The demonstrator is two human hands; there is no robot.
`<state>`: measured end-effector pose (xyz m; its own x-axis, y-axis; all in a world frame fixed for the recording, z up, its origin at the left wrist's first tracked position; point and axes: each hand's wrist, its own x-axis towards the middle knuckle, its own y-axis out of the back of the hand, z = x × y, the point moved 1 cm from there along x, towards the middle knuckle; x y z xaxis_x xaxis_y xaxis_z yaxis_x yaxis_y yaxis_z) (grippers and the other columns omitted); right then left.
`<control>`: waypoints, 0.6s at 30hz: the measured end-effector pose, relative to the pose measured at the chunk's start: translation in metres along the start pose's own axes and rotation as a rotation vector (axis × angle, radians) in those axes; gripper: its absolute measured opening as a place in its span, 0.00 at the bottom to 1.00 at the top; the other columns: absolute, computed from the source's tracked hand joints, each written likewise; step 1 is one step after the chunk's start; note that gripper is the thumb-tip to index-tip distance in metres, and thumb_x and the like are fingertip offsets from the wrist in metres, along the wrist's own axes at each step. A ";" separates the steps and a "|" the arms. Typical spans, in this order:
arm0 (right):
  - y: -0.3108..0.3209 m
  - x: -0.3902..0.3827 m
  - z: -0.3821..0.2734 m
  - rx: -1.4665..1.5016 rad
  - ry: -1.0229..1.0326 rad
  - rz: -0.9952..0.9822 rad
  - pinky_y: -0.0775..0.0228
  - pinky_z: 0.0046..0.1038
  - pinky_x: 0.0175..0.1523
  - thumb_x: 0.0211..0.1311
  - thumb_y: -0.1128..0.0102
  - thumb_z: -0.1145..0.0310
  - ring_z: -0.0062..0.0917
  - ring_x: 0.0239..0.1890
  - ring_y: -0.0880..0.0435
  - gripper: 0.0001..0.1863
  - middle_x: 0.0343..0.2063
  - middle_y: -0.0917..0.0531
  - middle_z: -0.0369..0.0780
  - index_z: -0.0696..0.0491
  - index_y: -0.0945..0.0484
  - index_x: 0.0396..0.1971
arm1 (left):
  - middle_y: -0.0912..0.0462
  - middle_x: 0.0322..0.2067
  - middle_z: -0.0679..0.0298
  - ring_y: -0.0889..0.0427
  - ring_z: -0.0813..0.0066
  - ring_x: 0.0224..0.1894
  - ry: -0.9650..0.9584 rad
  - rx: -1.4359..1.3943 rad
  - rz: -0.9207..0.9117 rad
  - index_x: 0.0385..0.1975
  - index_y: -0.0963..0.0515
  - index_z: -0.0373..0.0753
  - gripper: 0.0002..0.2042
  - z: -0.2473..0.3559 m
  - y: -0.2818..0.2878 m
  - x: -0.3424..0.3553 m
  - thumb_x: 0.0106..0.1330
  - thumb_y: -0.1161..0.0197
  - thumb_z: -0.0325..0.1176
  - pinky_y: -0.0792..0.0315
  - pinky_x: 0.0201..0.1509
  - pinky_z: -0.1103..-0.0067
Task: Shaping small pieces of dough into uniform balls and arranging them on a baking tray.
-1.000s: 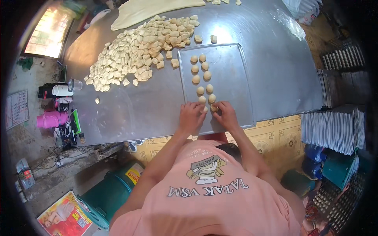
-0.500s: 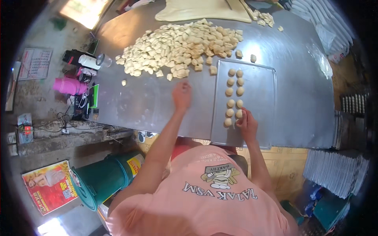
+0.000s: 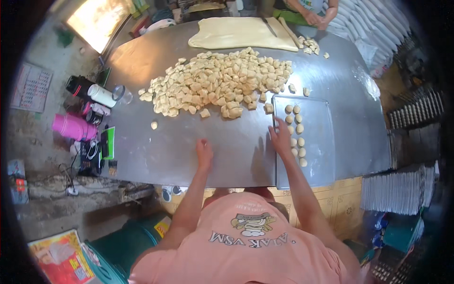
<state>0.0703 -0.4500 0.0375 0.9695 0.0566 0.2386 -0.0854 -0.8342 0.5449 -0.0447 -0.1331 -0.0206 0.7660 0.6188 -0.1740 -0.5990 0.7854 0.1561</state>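
My left hand (image 3: 204, 152) is over the bare steel tabletop, its fingers curled closed; whatever may be inside them is hidden. My right hand (image 3: 280, 136) hovers at the left rim of a shallow metal tray (image 3: 320, 142), fingers spread, nothing visible between them. Smooth round dough balls (image 3: 299, 128) sit in two columns on the tray, and the right hand partly covers the nearer column. Beyond both hands lies a large heap of cut dough pieces (image 3: 208, 85). A few loose pieces, including one dough piece (image 3: 269, 108), rest between the heap and the tray.
A thick dough sheet (image 3: 236, 34) lies at the far side with a knife (image 3: 270, 27) on it. Another person's hands (image 3: 318, 20) are at the far right. Bottles and a pink tumbler (image 3: 73, 127) line the left edge. Stacked trays (image 3: 392, 191) stand at lower right.
The right hand has left the dough ball on the tray and moved up and left to the tray's rim. The left hand has drawn back from the heap. My view has tilted farther up.
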 end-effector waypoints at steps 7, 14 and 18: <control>-0.081 0.089 0.026 -0.535 -0.149 -0.107 0.20 0.52 0.54 0.75 0.54 0.71 0.53 0.50 0.15 0.14 0.51 0.19 0.57 0.59 0.23 0.51 | 0.23 0.42 0.55 0.22 0.63 0.46 -0.084 0.285 -0.105 0.48 0.26 0.35 0.14 0.009 0.062 -0.056 0.75 0.36 0.39 0.27 0.54 0.66; -0.066 -0.014 -0.001 -0.388 -0.151 -0.140 0.25 0.54 0.56 0.70 0.43 0.59 0.53 0.51 0.16 0.16 0.39 0.15 0.54 0.59 0.19 0.40 | 0.21 0.56 0.46 0.21 0.47 0.59 -0.318 0.503 -0.107 0.64 0.29 0.32 0.18 -0.006 0.132 -0.022 0.83 0.50 0.38 0.30 0.65 0.60; -0.078 -0.121 -0.039 -0.595 -0.083 -0.165 0.27 0.48 0.50 0.65 0.37 0.59 0.44 0.44 0.18 0.14 0.37 0.17 0.47 0.55 0.21 0.40 | 0.20 0.54 0.45 0.22 0.42 0.57 -0.569 1.022 0.058 0.68 0.30 0.32 0.21 -0.018 0.163 -0.019 0.80 0.47 0.34 0.30 0.64 0.60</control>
<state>-0.0491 -0.3709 -0.0026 0.9934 0.0960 0.0628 -0.0232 -0.3683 0.9294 -0.1614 -0.0166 -0.0096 0.8926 0.3542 0.2787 -0.3686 0.2177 0.9037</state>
